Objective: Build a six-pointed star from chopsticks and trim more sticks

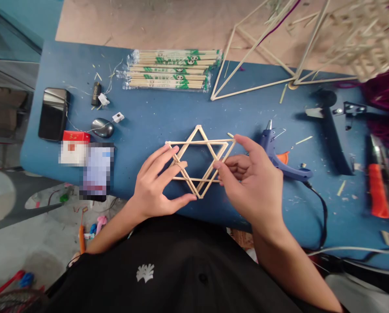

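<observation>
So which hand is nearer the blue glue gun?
Right. The right hand pinches the right side of the stick star, just left of the glue gun. The left hand rests on the star's left side, farther away.

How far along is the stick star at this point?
Done: two stick triangles overlap as a six-pointed stick star on the blue table. In hand: the left hand lies flat on its left side, and the right hand pinches its right point. The glue gun lies untouched beside the right hand. Left: whether the joints are glued cannot be told. Wrapped stick packs sit unopened at the far edge.
</observation>
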A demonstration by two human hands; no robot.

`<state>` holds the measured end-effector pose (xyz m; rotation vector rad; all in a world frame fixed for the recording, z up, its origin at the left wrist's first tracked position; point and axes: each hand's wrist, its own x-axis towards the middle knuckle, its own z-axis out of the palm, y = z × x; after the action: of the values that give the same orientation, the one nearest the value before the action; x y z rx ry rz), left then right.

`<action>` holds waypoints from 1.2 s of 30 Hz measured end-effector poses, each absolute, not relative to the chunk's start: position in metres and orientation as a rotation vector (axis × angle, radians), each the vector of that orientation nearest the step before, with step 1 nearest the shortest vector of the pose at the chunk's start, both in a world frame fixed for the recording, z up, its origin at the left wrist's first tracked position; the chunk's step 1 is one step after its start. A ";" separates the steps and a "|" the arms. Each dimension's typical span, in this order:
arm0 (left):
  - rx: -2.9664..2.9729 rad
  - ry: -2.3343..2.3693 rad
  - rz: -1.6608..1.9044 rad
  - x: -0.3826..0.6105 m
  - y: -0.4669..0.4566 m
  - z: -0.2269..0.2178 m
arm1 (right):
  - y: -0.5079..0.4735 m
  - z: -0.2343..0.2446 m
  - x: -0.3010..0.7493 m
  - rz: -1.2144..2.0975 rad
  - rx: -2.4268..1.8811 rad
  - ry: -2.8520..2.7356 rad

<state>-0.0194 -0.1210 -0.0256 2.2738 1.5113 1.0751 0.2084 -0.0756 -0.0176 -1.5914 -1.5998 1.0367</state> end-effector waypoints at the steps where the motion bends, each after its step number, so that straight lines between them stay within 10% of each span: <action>1: 2.301 1.521 1.040 -0.019 -0.122 -0.026 | -0.075 -0.017 0.208 0.985 -1.607 -1.638; 36: 2.351 1.586 1.011 -0.016 -0.123 -0.034 | -0.068 -0.019 0.205 0.420 -1.582 -2.041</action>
<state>-0.0157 -0.1229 -0.0335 2.3512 1.5860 1.0110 0.2051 -0.0679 -0.0191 -1.5818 -2.0411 0.4203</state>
